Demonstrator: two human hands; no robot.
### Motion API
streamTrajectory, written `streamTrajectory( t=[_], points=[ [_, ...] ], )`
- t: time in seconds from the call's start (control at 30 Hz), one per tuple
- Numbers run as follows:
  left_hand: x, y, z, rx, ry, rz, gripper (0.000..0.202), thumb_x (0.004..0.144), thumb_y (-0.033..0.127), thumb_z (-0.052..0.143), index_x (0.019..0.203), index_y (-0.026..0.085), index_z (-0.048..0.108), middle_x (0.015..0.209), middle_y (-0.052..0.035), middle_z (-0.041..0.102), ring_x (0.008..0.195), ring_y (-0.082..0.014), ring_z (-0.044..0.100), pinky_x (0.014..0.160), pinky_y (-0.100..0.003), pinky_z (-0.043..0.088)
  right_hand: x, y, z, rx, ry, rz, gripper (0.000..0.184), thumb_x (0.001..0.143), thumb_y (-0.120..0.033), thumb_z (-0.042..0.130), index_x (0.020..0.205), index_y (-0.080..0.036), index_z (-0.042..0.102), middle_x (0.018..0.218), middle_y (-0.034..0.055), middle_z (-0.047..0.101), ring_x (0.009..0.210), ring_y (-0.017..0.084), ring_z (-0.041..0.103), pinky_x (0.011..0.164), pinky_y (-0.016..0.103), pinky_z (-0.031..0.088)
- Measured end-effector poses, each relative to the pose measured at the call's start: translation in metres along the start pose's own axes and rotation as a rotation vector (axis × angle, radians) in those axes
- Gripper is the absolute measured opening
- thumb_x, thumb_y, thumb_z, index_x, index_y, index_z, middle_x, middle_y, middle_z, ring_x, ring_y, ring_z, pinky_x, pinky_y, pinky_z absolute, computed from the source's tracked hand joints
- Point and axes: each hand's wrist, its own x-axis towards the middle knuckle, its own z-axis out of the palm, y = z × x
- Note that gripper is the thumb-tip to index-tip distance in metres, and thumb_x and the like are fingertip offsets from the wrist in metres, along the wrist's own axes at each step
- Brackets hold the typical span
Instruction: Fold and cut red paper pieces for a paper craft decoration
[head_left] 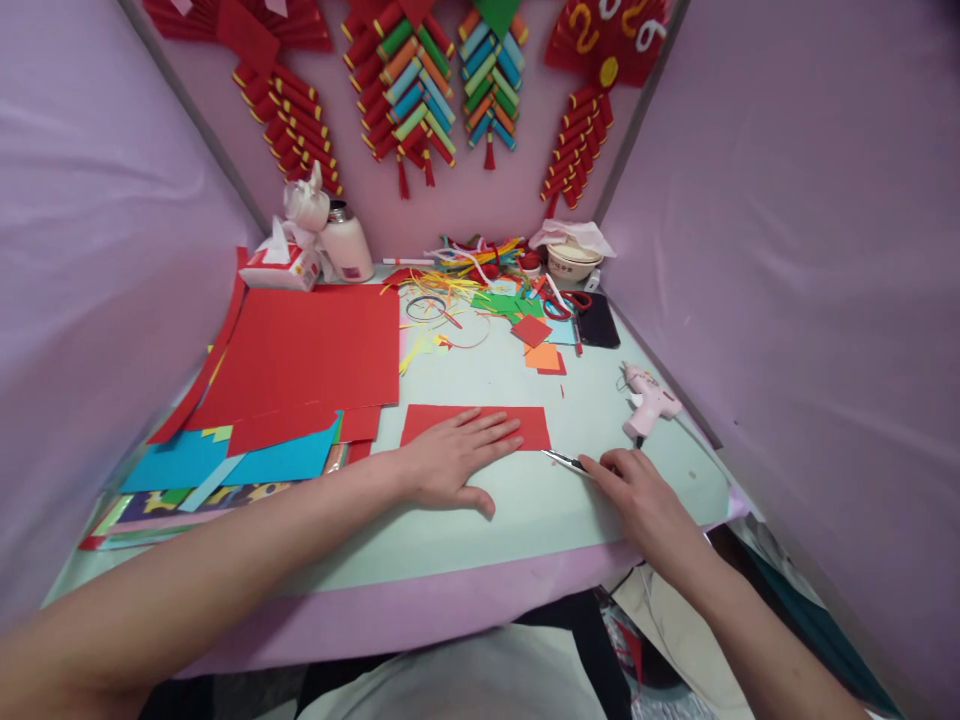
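Note:
My left hand [454,458] lies flat with fingers stretched out on a red paper strip [525,425] on the pale green table [525,510]. My right hand [639,496] rests to the right of the strip, fingers closed on a thin metal-tipped cutting tool [564,460] whose point lies by the strip's lower right corner. What kind of tool it is I cannot make out.
A large red sheet [307,350] tops a stack of coloured paper [225,462] at left. A pink glue gun [649,402] lies at right. Paper scraps [495,300], red scissors [562,303], a dark phone [598,320], a bowl [571,262], a tissue pack [281,266] and a bottle [346,245] stand behind. Purple walls enclose the desk.

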Motion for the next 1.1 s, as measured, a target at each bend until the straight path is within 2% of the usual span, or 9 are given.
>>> streamTrajectory(
  t=[0.17, 0.43, 0.67, 0.8, 0.93, 1.1],
  points=[
    [0.0, -0.001, 0.001, -0.007, 0.027, 0.015, 0.092, 0.078, 0.071, 0.044, 0.15, 0.025, 0.01, 0.156, -0.0091, 0.015, 0.144, -0.0279, 0.011, 0.115, -0.047, 0.008, -0.002, -0.006, -0.001, -0.027, -0.004, -0.015, 0.06, 0.077, 0.004, 0.035, 0.129, -0.021, 0.051, 0.1, 0.0114, 0.054, 0.09, 0.022, 0.051, 0.068, 0.032, 0.05],
    [0.0, -0.002, 0.0, -0.038, -0.024, -0.016, 0.093, 0.078, 0.074, 0.041, 0.15, 0.025, 0.009, 0.157, -0.0064, 0.008, 0.144, -0.0288, 0.006, 0.116, -0.046, 0.004, 0.005, -0.023, 0.003, -0.038, 0.033, -0.026, 0.053, 0.081, 0.005, 0.034, 0.126, -0.016, 0.053, 0.096, 0.0108, 0.052, 0.087, 0.021, 0.049, 0.072, 0.032, 0.048],
    [0.0, -0.002, 0.001, -0.029, -0.02, -0.012, 0.092, 0.079, 0.074, 0.039, 0.151, 0.024, 0.009, 0.157, -0.0067, 0.007, 0.144, -0.0276, 0.005, 0.116, -0.045, 0.003, 0.01, -0.031, 0.007, -0.017, 0.071, -0.03, 0.052, 0.082, 0.003, 0.035, 0.126, -0.019, 0.053, 0.094, 0.0094, 0.053, 0.084, 0.02, 0.049, 0.071, 0.031, 0.048],
    [-0.001, -0.003, 0.001, -0.019, -0.022, -0.013, 0.091, 0.079, 0.074, 0.039, 0.151, 0.025, 0.009, 0.157, -0.0065, 0.007, 0.144, -0.028, 0.005, 0.115, -0.045, 0.003, 0.01, -0.036, 0.007, -0.006, 0.051, -0.038, 0.052, 0.081, 0.003, 0.037, 0.127, -0.019, 0.052, 0.094, 0.0097, 0.053, 0.084, 0.02, 0.048, 0.07, 0.029, 0.048],
    [0.005, 0.003, 0.005, -0.024, -0.028, -0.045, 0.092, 0.079, 0.075, 0.037, 0.151, 0.024, 0.009, 0.157, -0.0076, 0.007, 0.144, -0.0287, 0.006, 0.115, -0.046, 0.004, 0.011, -0.036, 0.009, -0.021, 0.047, -0.001, 0.053, 0.081, 0.003, 0.038, 0.127, -0.019, 0.052, 0.095, 0.0094, 0.053, 0.085, 0.02, 0.048, 0.072, 0.03, 0.048],
    [0.016, 0.014, 0.007, -0.026, -0.002, -0.096, 0.097, 0.077, 0.078, 0.034, 0.15, 0.018, 0.009, 0.157, -0.0109, 0.006, 0.144, -0.0283, 0.004, 0.115, -0.046, 0.004, 0.016, -0.024, 0.01, -0.002, 0.06, 0.016, 0.053, 0.081, 0.001, 0.039, 0.127, -0.021, 0.053, 0.096, 0.0092, 0.053, 0.089, 0.021, 0.049, 0.075, 0.033, 0.049]
  ],
)
